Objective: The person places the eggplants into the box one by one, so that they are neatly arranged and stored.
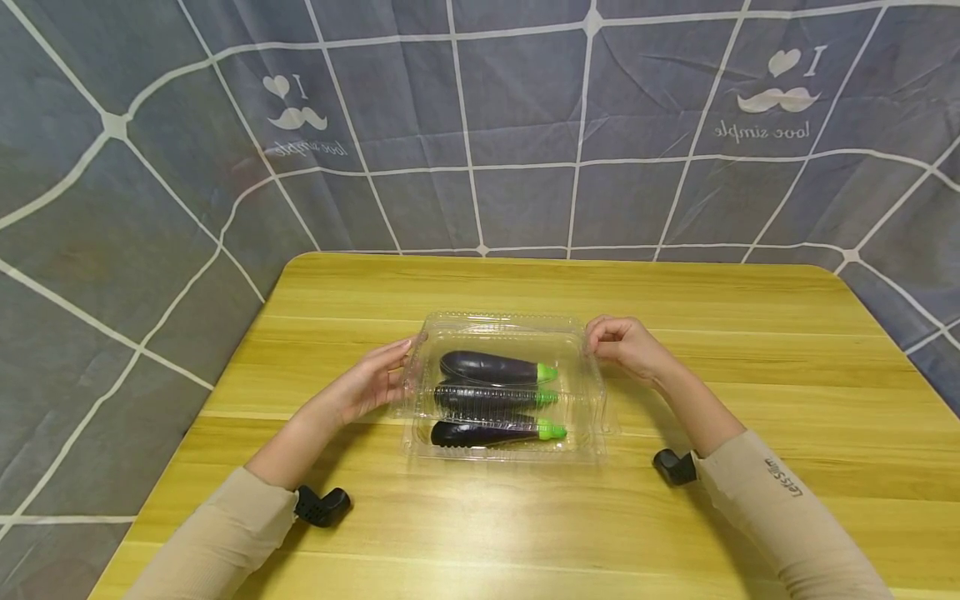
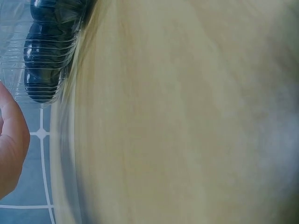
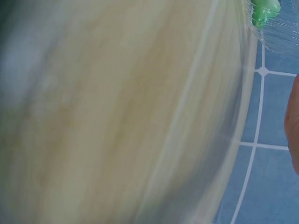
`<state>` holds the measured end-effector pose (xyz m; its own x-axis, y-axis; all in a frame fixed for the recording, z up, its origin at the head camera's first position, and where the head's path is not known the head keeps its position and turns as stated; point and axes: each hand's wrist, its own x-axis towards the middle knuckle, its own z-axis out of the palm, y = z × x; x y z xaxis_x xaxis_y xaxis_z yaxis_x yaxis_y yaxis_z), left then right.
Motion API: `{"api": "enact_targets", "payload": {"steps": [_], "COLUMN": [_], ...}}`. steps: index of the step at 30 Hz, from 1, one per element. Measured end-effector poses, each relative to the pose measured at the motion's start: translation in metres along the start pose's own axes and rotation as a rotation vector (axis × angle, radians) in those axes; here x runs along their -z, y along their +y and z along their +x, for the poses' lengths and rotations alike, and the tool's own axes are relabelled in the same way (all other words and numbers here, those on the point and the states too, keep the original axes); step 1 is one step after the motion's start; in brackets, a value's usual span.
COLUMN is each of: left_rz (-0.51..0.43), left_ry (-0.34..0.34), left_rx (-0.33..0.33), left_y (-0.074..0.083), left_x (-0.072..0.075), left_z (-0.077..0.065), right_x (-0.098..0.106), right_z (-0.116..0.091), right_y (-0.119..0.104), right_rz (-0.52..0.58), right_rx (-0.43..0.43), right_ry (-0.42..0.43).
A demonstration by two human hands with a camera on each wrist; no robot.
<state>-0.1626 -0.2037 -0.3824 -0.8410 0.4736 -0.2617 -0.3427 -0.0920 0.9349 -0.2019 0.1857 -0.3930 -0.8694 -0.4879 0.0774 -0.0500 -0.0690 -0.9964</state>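
Observation:
A clear plastic clamshell box (image 1: pixel 510 454) sits on the table in the head view, its lid (image 1: pixel 510 321) over the base. Inside lie three dark purple eggplants (image 1: pixel 491 368) side by side, green stem ends (image 1: pixel 551 432) to the right. My left hand (image 1: pixel 371 379) holds the lid's left side, some fingers behind the clear plastic. At the far right corner, my right hand (image 1: pixel 626 343) pinches the lid's edge with curled fingers. Rounded eggplant ends (image 2: pixel 44 60) show through ribbed plastic in the left wrist view. The right wrist view catches a green stem end (image 3: pixel 266 9).
The wooden table (image 1: pixel 750 333) has rounded far corners. Behind it and at the sides hangs a grey cloth (image 1: pixel 517 100) with white grid lines. Black wrist devices (image 1: pixel 322 507) stick out at both sleeve cuffs, near the tabletop.

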Motion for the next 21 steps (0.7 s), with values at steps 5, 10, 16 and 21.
{"api": "enact_targets", "payload": {"steps": [5,10,16,21], "left_rz": [-0.011,-0.005,0.007,0.03], "left_ry": [-0.004,0.016,0.007,-0.002], "left_rx": [-0.004,-0.005,-0.009,-0.008], "left_y": [-0.0002,0.0006,-0.0005,-0.001], "left_x": [0.0008,0.0003,0.0011,0.0018], "left_z": [0.0006,0.0017,0.0014,-0.0011], "right_x": [-0.0004,-0.0003,-0.0009,-0.0026], "right_z": [0.0003,0.0009,0.0006,-0.0004], "right_y": [-0.0004,-0.0015,-0.0035,-0.0053], "right_rz": [-0.001,-0.013,-0.034,-0.032], "right_rx": [0.004,-0.018,-0.078,-0.129], "right_ry": [0.009,0.022,0.07,0.09]}}
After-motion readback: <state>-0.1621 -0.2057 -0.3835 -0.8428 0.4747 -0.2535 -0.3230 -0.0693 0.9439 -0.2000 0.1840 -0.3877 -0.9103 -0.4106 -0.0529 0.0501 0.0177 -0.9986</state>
